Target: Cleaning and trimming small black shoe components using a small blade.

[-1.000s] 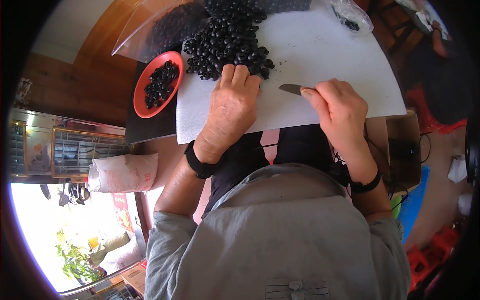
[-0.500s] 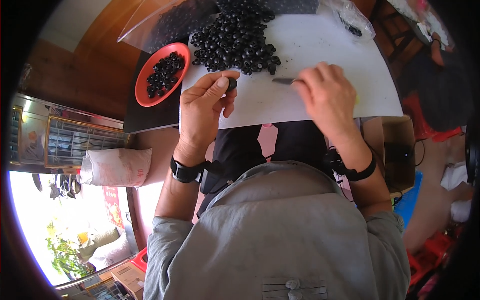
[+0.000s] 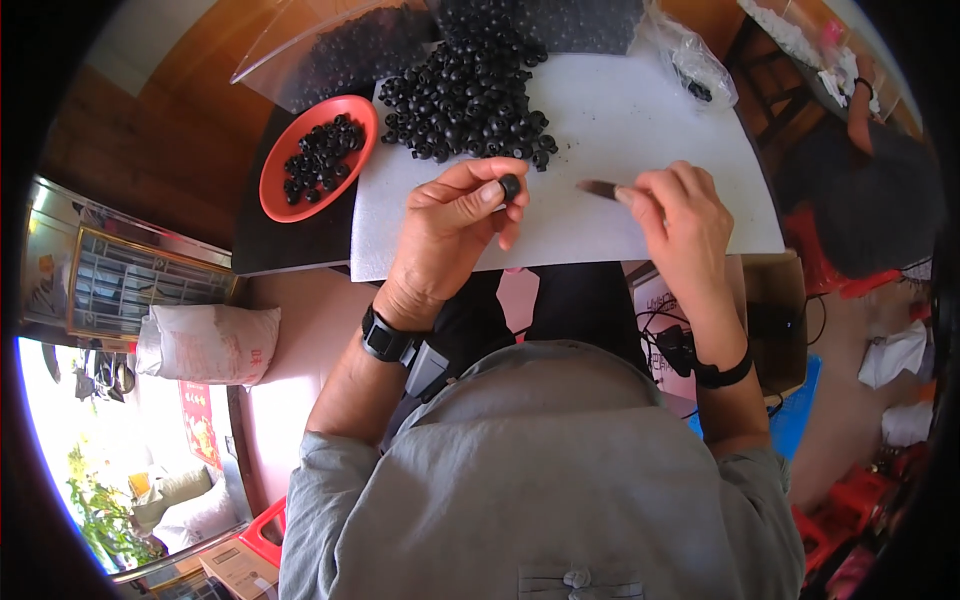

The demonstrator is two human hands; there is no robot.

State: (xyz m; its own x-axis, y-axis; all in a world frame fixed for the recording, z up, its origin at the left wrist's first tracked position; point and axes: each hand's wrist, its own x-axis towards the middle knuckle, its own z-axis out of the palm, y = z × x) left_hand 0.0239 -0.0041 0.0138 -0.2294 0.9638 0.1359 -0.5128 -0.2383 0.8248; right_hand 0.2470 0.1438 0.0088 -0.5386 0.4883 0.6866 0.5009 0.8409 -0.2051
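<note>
Between thumb and fingers, my left hand [image 3: 455,215] pinches a small round black part [image 3: 509,187] above the white work sheet [image 3: 600,110]. My right hand [image 3: 683,215] grips a small knife [image 3: 597,188], its short blade pointing left toward the part with a gap between them. Just beyond my left hand lies a large heap of similar black parts [image 3: 460,95], some showing an opening at one end. To the left, an oval red bowl [image 3: 270,185] contains several black parts. The knife's handle is hidden in my fingers.
A clear plastic bin [image 3: 300,60] with more black parts stands behind the heap. At the back right lies a clear plastic bag [image 3: 690,60]. A cardboard box [image 3: 785,340] is below the table's right side. Another person's arm [image 3: 860,115] shows at far right.
My left hand has moved right and slightly nearer with the black part. The right hand has also shifted right and nearer, still gripping the knife. The whole view has tilted slightly.
</note>
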